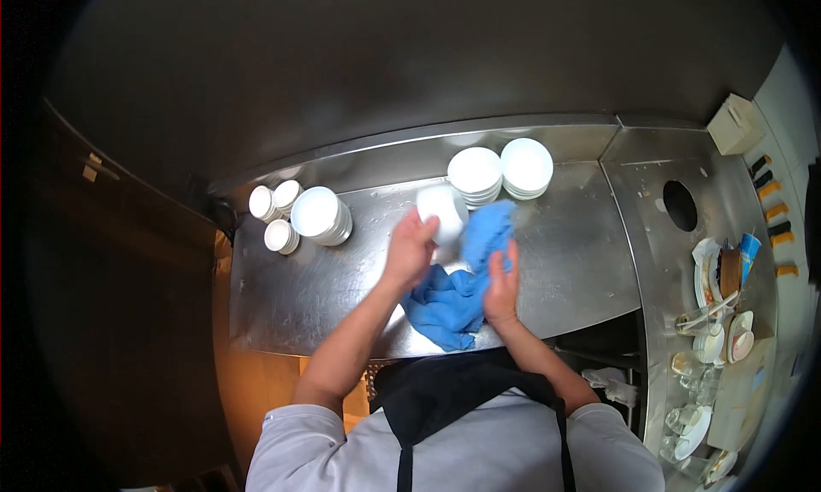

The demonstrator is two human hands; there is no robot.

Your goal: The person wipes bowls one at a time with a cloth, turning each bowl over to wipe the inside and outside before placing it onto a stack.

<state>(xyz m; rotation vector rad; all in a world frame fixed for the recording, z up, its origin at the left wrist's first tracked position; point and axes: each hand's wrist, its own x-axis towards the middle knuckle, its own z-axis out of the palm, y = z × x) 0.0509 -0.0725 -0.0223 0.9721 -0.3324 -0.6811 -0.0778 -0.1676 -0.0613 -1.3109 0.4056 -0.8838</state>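
A white bowl (442,214), slightly blurred, is tilted in my left hand (413,250), whose thumb and fingers grip its side. My right hand (503,291) holds a blue cloth (487,235); part of it rises beside the bowl and the rest hangs crumpled down toward the counter's front edge. Just behind the bowl stand two stacks of white dishes, a nearer stack (475,171) and one to its right (527,165). To the left is a tall stack of white bowls (321,216) beside several small white cups (281,235) in short stacks.
The stainless counter (564,270) has a raised back edge against a dark wall. On the right, a second steel surface has a round hole (680,206), used plates (705,274), glasses (684,419) and a blue paper cup (749,248). Several orange-and-black handles (776,212) line the far right.
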